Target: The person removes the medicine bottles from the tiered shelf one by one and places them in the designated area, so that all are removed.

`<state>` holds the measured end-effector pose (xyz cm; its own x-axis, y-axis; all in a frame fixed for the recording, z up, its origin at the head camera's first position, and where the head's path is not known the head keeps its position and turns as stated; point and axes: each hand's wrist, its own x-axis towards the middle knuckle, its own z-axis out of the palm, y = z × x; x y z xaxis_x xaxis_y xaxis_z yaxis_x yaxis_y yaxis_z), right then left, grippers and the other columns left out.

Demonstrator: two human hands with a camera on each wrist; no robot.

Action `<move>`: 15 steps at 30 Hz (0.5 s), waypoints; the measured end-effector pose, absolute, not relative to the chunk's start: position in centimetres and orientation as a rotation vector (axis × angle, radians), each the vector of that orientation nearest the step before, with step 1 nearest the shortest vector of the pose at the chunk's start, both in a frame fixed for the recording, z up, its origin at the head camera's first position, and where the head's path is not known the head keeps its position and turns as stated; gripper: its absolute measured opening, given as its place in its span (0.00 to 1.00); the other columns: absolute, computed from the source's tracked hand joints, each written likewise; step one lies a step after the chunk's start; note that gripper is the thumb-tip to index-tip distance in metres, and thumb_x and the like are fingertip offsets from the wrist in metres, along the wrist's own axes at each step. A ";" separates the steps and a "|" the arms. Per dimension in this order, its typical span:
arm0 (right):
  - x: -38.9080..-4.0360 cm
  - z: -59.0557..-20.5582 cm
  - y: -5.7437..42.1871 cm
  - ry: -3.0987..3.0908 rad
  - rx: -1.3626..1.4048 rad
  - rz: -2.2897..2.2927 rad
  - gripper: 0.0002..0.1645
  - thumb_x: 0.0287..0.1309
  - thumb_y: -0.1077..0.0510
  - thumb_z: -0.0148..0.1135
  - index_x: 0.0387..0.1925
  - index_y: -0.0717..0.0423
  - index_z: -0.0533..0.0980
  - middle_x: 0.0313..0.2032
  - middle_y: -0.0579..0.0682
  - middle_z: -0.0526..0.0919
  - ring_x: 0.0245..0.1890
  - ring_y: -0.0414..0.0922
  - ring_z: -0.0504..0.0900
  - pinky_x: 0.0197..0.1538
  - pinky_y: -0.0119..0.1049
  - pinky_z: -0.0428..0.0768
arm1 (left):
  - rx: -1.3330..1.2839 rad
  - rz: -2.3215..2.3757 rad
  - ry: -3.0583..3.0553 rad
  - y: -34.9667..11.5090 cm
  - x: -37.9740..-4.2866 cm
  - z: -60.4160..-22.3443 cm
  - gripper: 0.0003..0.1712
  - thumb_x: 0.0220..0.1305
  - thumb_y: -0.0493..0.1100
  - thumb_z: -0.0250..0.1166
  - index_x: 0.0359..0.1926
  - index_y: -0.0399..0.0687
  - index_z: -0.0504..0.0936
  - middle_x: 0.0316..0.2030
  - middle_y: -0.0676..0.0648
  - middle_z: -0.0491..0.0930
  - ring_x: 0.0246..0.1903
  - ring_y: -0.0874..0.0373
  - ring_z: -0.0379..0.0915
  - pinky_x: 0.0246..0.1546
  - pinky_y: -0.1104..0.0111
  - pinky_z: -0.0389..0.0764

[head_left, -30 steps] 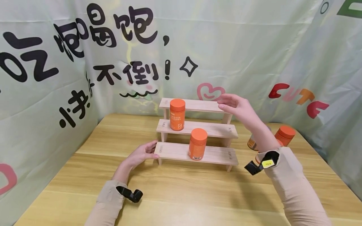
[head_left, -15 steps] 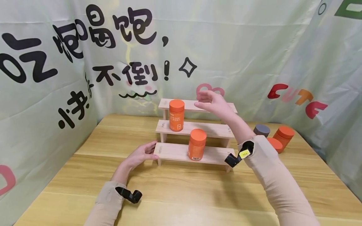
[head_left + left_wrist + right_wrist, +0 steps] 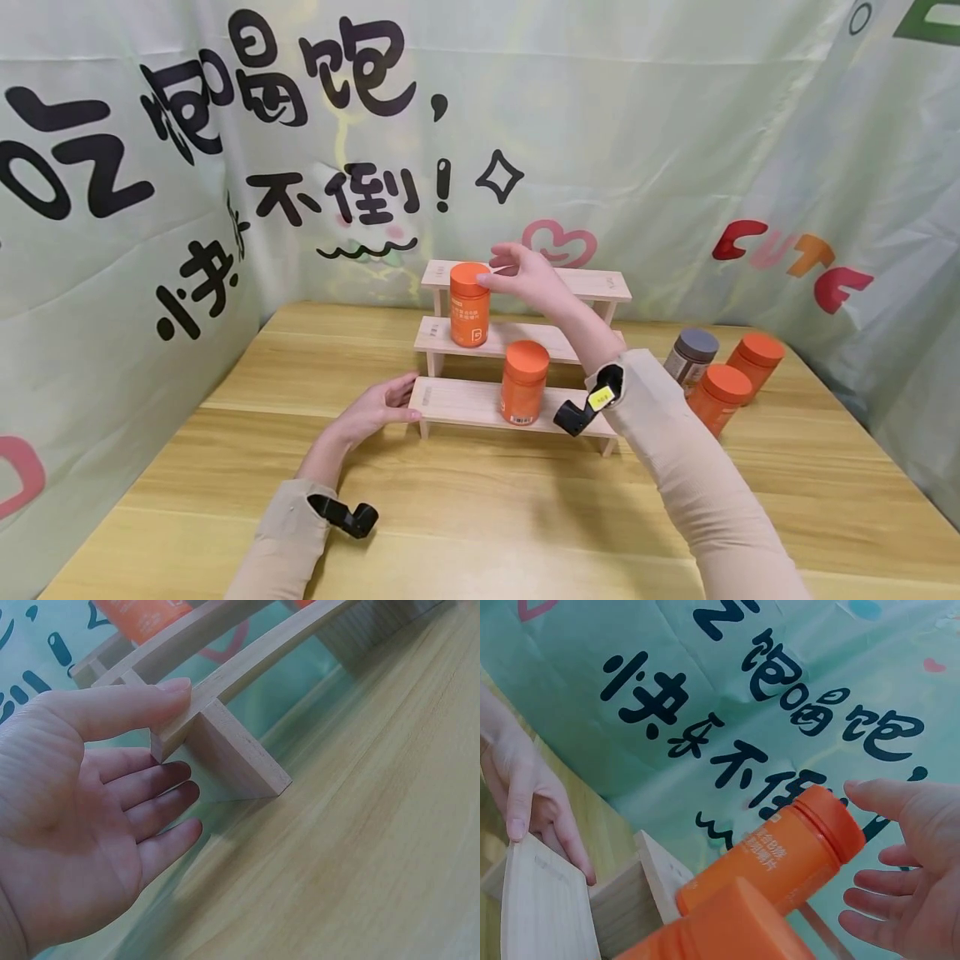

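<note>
A three-tier wooden shelf (image 3: pixel 457 398) stands on the table. My left hand (image 3: pixel 377 407) pinches the left end of its lowest board, the thumb (image 3: pixel 142 705) on top and the other fingers lower, loosely bent. One orange bottle (image 3: pixel 470 317) stands upright on the left of the middle tier. Another orange bottle (image 3: pixel 522 396) is on the lowest tier, right of its middle. My right hand (image 3: pixel 528 279) is beside the middle-tier bottle's lid, fingers spread and loosely bent, holding nothing. In the right wrist view its thumb is close to the lid; whether they touch, I cannot tell.
To the right of the shelf, two orange bottles (image 3: pixel 718 398) and a grey-lidded bottle (image 3: pixel 693 354) stand close together on the table (image 3: pixel 450 525). Behind everything hangs a printed cloth (image 3: pixel 637 150) with black lettering.
My right hand has moved left along the top tier to the lid of the middle-tier bottle. The grey-lidded bottle group has come into full sight. My left hand has stayed put.
</note>
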<state>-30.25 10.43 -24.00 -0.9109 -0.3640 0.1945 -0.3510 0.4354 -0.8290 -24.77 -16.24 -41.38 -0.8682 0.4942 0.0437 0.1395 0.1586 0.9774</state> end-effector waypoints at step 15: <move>-30.6 -25.3 8.5 2.619 -0.664 -1.518 0.33 0.52 0.55 0.67 0.58 0.63 0.68 0.49 0.56 0.76 0.48 0.49 0.73 0.51 0.38 0.74 | 0.633 1.751 2.159 -16.3 -24.8 -41.3 0.48 0.57 0.37 0.64 0.67 0.24 0.44 0.66 0.27 0.49 0.65 0.35 0.47 0.65 0.50 0.51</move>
<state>-30.65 8.48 -25.32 -0.9072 -0.3830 0.1740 -0.3414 0.4288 -0.8364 -24.80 -16.26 -41.31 -0.8614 0.5054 0.0502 0.1534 0.1645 0.9744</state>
